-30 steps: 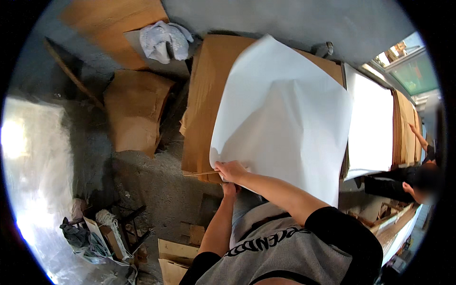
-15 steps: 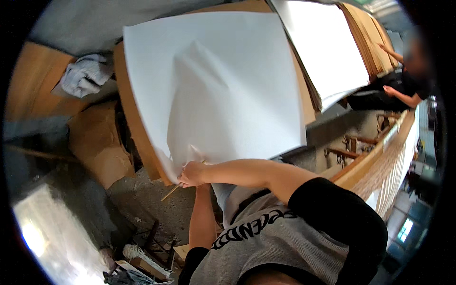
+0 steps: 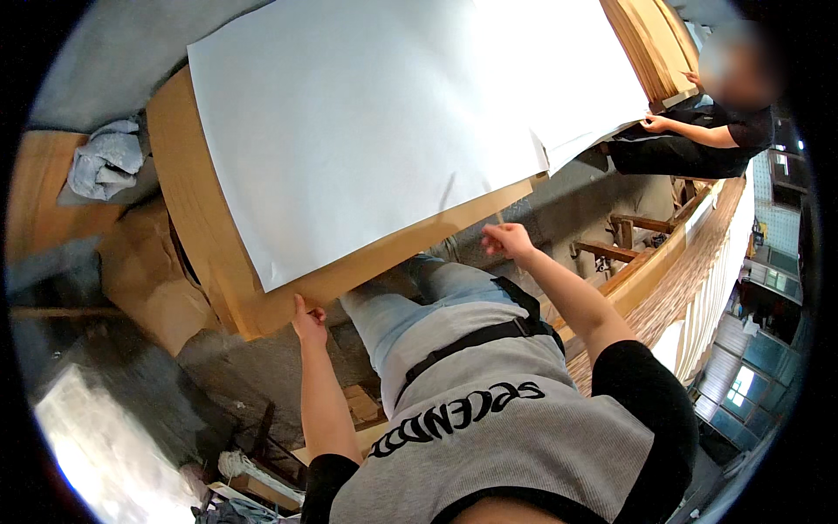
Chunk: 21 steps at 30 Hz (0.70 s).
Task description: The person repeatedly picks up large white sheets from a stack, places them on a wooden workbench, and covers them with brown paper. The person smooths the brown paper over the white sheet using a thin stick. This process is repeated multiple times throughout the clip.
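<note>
A large white sheet [image 3: 349,131] lies flat over a brown board [image 3: 196,157], which sticks out along the left and near sides. At the board's near edge, close to the white sheet's near corner, is my left hand [image 3: 311,321]; its thumb lies against the edge and its fingers are curled there. My right hand [image 3: 509,239] is raised off the sheet, to the right of my legs and just short of the board's near edge. A thin, light stick [image 3: 499,217], blurred, rises from its closed fingers.
On the right, another person [image 3: 690,135] has a hand at the edge of a neighbouring white sheet [image 3: 576,79]. Behind it stands a brown stack [image 3: 642,44]. A wooden frame [image 3: 650,262] runs along my right. A grey cloth [image 3: 106,162] and crumpled brown paper [image 3: 144,266] lie left.
My hands were together at the sheet's near-left corner and have parted, the right moving right with the stick. The raised, creased white sheet has flattened. The other person's hand has reached the neighbouring sheet.
</note>
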### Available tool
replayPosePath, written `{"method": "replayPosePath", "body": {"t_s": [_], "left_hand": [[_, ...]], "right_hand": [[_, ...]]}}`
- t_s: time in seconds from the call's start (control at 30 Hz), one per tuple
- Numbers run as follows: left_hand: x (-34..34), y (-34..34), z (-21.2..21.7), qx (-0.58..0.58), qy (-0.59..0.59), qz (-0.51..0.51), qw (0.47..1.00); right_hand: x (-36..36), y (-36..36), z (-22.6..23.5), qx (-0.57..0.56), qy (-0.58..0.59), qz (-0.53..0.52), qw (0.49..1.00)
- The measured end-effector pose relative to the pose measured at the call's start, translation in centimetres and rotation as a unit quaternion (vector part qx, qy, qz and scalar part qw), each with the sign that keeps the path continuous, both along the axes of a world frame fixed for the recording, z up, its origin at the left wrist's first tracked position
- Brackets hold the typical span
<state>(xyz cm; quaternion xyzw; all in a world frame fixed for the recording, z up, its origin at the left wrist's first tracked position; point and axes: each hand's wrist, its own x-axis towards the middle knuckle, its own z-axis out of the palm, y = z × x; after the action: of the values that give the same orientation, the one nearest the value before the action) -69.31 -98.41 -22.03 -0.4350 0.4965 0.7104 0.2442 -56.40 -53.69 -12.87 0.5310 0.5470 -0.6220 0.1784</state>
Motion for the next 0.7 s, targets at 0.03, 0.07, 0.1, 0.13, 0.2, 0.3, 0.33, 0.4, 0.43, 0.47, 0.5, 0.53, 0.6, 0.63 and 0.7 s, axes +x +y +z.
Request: {"method": "replayPosePath", "body": {"t_s": [0.03, 0.07, 0.1, 0.13, 0.2, 0.3, 0.33, 0.4, 0.43, 0.47, 0.5, 0.53, 0.6, 0.63, 0.7], "left_hand": [[-0.2, 0.5, 0.7, -0.005, -0.014, -0.002, 1.000], [-0.4, 0.8, 1.6, -0.003, -0.018, -0.007, 1.000], [-0.5, 1.2, 2.3, -0.001, -0.022, -0.011, 1.000], [-0.6, 1.3, 3.0, -0.001, -0.025, -0.013, 1.000], [0.1, 1.9, 4.0, -0.005, -0.068, 0.030, 0.997], [2.4, 1.4, 3.8, -0.081, -0.110, 0.059, 0.989], [3.3, 1.0, 3.8, -0.120, -0.122, 0.065, 0.983], [2.5, 3.2, 6.3, -0.240, -0.018, 0.004, 0.971], [1.4, 4.3, 7.2, -0.284, 0.040, 0.000, 0.958], [0.5, 4.2, 6.5, -0.300, 0.090, 0.004, 0.950], [-0.4, 3.4, 5.0, -0.322, 0.139, 0.010, 0.936], [-1.4, 2.2, 2.3, -0.320, 0.169, 0.041, 0.931], [-3.7, 2.2, 1.4, -0.280, 0.109, 0.082, 0.950], [-5.5, 4.2, 4.4, -0.247, 0.054, 0.106, 0.962], [-5.8, 2.7, 3.2, -0.196, 0.055, 0.106, 0.973]], "right_hand": [[0.3, 0.4, -0.5, -0.007, 0.021, -0.072, 0.997], [0.3, 0.8, -1.1, -0.014, 0.041, -0.144, 0.989], [0.2, 1.2, -1.7, -0.021, 0.060, -0.215, 0.974], [-0.2, 1.4, -2.1, -0.024, 0.069, -0.254, 0.964], [-0.9, 1.8, -3.1, -0.031, 0.084, -0.328, 0.941], [-1.9, 2.6, -3.6, -0.040, 0.073, -0.368, 0.926], [-2.5, 2.9, -3.7, -0.039, 0.064, -0.377, 0.923], [-1.9, 4.2, -5.3, -0.061, 0.067, -0.384, 0.919], [-1.7, 4.6, -5.7, -0.056, 0.062, -0.368, 0.926], [-1.5, 5.2, -6.5, -0.054, 0.056, -0.349, 0.934], [-2.6, 4.5, -4.5, -0.049, 0.036, -0.327, 0.943], [-2.1, 5.3, -6.0, -0.051, 0.064, -0.333, 0.939], [-1.6, 6.6, -7.8, -0.087, 0.072, -0.319, 0.941], [-1.1, 7.1, -8.8, -0.084, 0.084, -0.327, 0.937], [-2.2, 7.0, -8.5, -0.083, 0.058, -0.339, 0.935]]}}
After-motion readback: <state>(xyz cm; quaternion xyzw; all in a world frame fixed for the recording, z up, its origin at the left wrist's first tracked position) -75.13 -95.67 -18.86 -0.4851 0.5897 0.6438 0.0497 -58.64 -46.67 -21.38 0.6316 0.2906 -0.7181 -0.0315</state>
